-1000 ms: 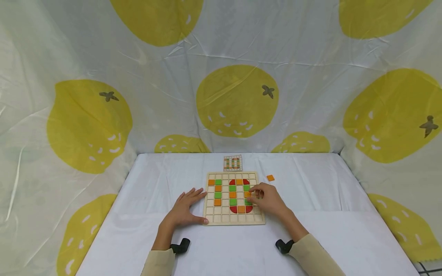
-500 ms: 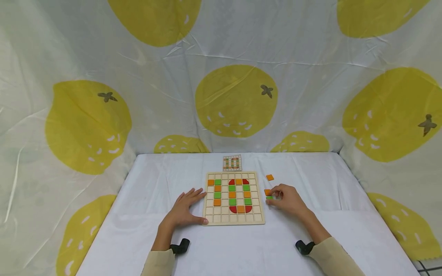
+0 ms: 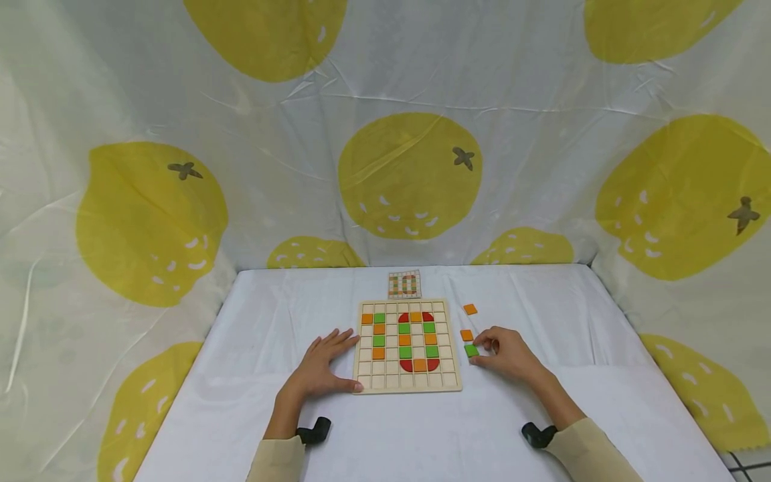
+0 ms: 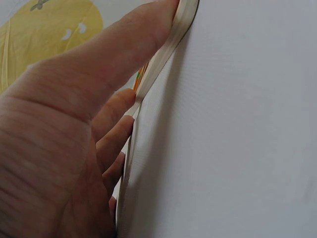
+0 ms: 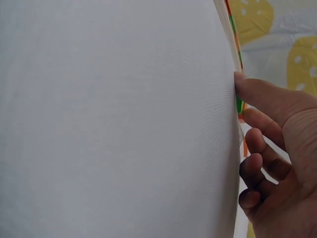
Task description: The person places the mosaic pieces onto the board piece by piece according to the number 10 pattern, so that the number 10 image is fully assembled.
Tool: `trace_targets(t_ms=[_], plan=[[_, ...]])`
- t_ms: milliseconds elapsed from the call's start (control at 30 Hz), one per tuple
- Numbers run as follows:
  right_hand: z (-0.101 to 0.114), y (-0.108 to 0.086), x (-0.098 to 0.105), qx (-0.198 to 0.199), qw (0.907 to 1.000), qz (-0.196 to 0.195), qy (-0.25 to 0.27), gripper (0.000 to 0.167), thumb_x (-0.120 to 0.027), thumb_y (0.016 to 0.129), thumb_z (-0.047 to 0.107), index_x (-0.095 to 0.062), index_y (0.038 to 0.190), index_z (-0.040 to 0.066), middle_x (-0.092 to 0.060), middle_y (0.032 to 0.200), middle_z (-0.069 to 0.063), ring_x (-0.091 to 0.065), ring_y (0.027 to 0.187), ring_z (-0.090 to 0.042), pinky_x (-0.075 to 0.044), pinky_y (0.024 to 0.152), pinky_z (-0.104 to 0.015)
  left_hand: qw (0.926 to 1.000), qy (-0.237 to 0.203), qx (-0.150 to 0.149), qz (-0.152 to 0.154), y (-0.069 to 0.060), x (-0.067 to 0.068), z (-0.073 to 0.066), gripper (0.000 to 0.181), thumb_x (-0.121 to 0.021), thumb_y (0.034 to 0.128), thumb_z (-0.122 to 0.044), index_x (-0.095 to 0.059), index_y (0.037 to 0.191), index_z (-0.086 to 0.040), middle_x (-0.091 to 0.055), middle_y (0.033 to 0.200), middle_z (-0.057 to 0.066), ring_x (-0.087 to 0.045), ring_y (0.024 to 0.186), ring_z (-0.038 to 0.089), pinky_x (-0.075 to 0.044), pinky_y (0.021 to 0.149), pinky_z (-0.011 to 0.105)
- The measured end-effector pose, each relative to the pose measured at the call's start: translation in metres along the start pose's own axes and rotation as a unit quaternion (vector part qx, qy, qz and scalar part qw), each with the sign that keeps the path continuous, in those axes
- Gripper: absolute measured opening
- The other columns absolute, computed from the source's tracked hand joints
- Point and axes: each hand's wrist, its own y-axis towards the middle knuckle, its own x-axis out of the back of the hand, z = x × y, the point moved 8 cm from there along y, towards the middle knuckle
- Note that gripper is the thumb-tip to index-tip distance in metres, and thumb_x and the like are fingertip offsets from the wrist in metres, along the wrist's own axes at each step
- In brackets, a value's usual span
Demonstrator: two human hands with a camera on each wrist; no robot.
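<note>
A square wooden grid board (image 3: 391, 381) lies on the table, with orange, green and red tiles in its cells. My left hand (image 3: 325, 365) rests against the board's left edge, fingers spread and thumb at the near left corner. In the left wrist view the thumb (image 4: 133, 39) touches the board's rim (image 4: 171, 42). Right of the board, my right hand (image 3: 508, 355) has thumb and index finger pinching a loose green square tile (image 3: 472, 350) at table level. The other fingers curl loosely. In the right wrist view the green tile (image 5: 239, 104) shows between thumb and index finger.
Two loose orange tiles, a nearer one (image 3: 466, 335) and a farther one (image 3: 470, 309), lie right of the board. A small pattern card (image 3: 404, 284) lies behind it. A lemon-print cloth (image 3: 415, 201) hangs around the white-covered table (image 3: 289, 294).
My right hand has moved from the board's right columns to the loose tiles on the right, then slightly nearer me, at the green tile. My left hand stays in place.
</note>
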Motion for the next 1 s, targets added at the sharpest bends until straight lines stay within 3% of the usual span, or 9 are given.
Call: trace_targets(t_ms=[367, 1000], plan=[[-0.0015, -0.0015, -0.0001, 0.005, 0.9999, 0.002, 0.012, 0.032, -0.092, 0.076, 0.025, -0.076, 0.103, 0.017, -0.058, 0.085, 0.003, -0.047, 0.077, -0.015, -0.038, 0.064, -0.023, 1.0, -0.001, -0.001, -0.003, -0.0004, 0.0016, -0.0008, 0.108, -0.085, 0.0645, -0.072, -0.046, 0.156, -0.031, -0.037, 0.167, -0.006, -0.02, 0.16, 0.028, -0.008, 0.129, 0.059], [0.0055, -0.0032, 0.0048, 0.001, 0.9995, 0.0, 0.032, 0.029, -0.093, 0.075, 0.029, -0.076, 0.096, 0.019, -0.06, 0.084, 0.002, -0.049, 0.078, -0.015, -0.04, 0.064, -0.023, 0.9999, -0.003, -0.003, -0.01, -0.0005, -0.0006, 0.0001, 0.106, -0.085, 0.0647, -0.071, -0.047, 0.156, -0.032, -0.038, 0.166, -0.006, -0.022, 0.16, 0.028, -0.009, 0.129, 0.06]])
